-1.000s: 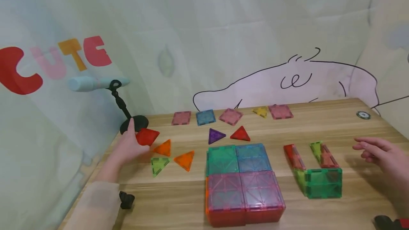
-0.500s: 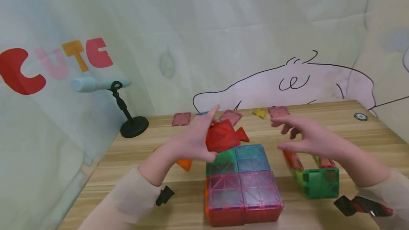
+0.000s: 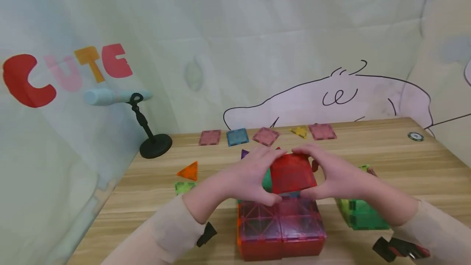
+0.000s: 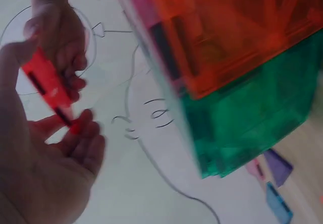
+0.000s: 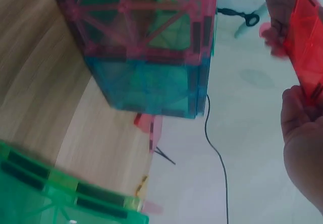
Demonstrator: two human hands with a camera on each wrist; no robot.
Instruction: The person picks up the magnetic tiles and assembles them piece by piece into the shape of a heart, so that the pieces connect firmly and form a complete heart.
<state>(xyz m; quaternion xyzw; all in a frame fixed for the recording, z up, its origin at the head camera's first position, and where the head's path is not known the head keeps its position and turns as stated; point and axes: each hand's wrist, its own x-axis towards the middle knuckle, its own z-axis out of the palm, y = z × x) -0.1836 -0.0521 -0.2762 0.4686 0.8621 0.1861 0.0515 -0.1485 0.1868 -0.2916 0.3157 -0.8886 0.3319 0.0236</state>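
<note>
Between my two hands is a red magnetic tile (image 3: 292, 173), held tilted over the back part of a low box (image 3: 281, 228) built of translucent magnetic tiles. My left hand (image 3: 250, 175) grips its left side, thumb toward me and fingers at the far edge, as the left wrist view shows with the tile (image 4: 48, 85) seen nearly edge-on. On the opposite side my right hand (image 3: 333, 173) holds it, thumb near the front corner. The box has pink tiles in front; its green and blue rear tops are mostly covered by hands and tile.
A green-and-red open tile frame (image 3: 368, 216) sits right of the box, partly under my right forearm. Orange (image 3: 189, 171) and light-green triangles (image 3: 184, 187) lie left. Along the back are pink tiles (image 3: 209, 137), a blue tile (image 3: 237, 137), a yellow triangle (image 3: 299, 131) and a black stand (image 3: 155, 145).
My left hand has picked up the red tile at the far left and carried it right, over the box. My right hand has come in from the right and taken hold of it too.
</note>
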